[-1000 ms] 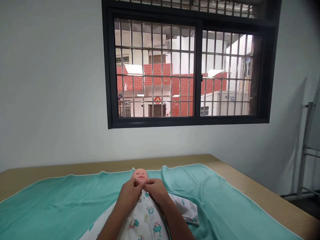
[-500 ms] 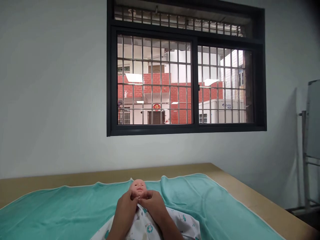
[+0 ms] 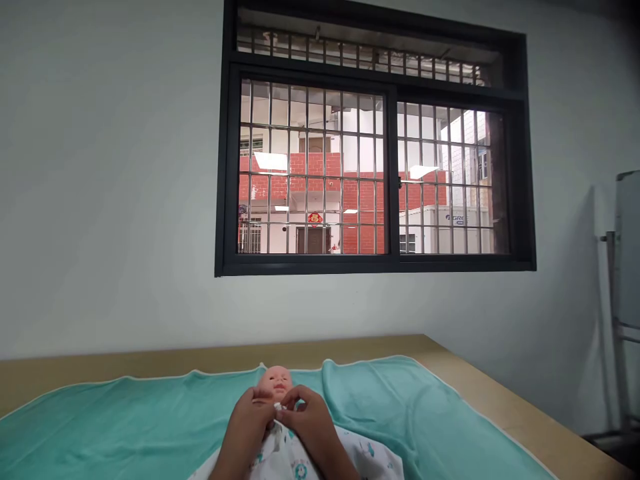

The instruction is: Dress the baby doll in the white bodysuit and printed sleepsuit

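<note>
A baby doll (image 3: 277, 378) lies face up on a teal blanket (image 3: 165, 420), its head toward the wall. White clothing (image 3: 300, 460) with small teal prints covers its body. Just below the doll's chin, my left hand (image 3: 253, 417) pinches the neckline of the clothing. Facing it, my right hand (image 3: 310, 417) has thumb and forefinger closed on the same white edge. A small white bit of the neckline shows between the fingertips. Whether there is a fastener there, I cannot make out.
The blanket lies over a wooden table (image 3: 480, 393), whose right edge slants toward the lower right. Behind the table is a pale wall (image 3: 110, 200) with a barred, dark-framed window (image 3: 390, 265). A whiteboard on a stand (image 3: 629, 253) is at far right.
My right hand's fingers have lifted and bent a little at the neckline, and more white fabric shows between the hands. The view has tipped slightly, so the scene sits lower.
</note>
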{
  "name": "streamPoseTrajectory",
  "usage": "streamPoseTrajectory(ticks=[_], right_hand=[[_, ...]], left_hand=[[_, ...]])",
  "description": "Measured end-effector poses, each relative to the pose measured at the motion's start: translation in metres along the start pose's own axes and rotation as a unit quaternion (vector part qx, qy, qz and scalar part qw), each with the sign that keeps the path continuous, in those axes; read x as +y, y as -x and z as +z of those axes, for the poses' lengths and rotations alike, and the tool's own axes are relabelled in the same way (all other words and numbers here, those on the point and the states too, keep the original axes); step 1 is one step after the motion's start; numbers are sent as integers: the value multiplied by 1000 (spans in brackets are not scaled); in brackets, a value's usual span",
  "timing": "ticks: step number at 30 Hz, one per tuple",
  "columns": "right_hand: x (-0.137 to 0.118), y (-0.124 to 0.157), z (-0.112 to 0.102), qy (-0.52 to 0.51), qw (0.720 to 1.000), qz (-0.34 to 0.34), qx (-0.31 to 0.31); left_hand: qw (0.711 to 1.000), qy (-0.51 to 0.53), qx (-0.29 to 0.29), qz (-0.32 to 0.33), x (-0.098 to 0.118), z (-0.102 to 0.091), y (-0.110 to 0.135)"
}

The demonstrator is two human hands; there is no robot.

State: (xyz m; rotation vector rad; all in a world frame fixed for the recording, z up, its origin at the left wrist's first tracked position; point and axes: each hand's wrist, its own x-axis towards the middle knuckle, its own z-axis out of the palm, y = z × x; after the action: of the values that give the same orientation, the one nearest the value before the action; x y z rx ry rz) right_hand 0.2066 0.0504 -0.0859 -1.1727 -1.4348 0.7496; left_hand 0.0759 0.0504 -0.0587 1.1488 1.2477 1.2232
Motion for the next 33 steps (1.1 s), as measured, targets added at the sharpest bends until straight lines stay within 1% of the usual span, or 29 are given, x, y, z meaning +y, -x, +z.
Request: streamPoseTrajectory(ticks=[3,6,10,13,16,19,21,24,27,30,33], right_hand=[[-1,2,1,17,1000,-11,23],[-4,3,1,68,995,-53,43],[-7,3,2,127,985,-114,34],[-6,3,2,166,976,-137,19],[-5,3,2,188,971,-147,3],[-3,3,3,172,974,-145,-9],[-2,3,4,160,979,-129,-5],[-1,2,3,111,992,-61,0],[-2,1,1,23,999,-4,-29],[-3,-1,-1,-17,999,10,-40],[-2,-3,-1,-18,999,15,-42]], left_hand=[[1000,2,-12,1,-2,-2,-1],[1000,-6,-10,5,-5,-2,-4],[1000,15,-6,16,-8,-2,-5],[1000,23,3,0,-8,-3,-3],[1000,18,7,-16,-7,-2,-2],[1000,12,12,1,-6,-2,-1],[1000,4,19,14,-7,-2,-2],[999,17,15,22,-10,-3,-4],[998,56,2,33,-10,-2,-5],[997,66,19,19,-6,-1,-4],[997,68,17,16,-1,-2,-2]])
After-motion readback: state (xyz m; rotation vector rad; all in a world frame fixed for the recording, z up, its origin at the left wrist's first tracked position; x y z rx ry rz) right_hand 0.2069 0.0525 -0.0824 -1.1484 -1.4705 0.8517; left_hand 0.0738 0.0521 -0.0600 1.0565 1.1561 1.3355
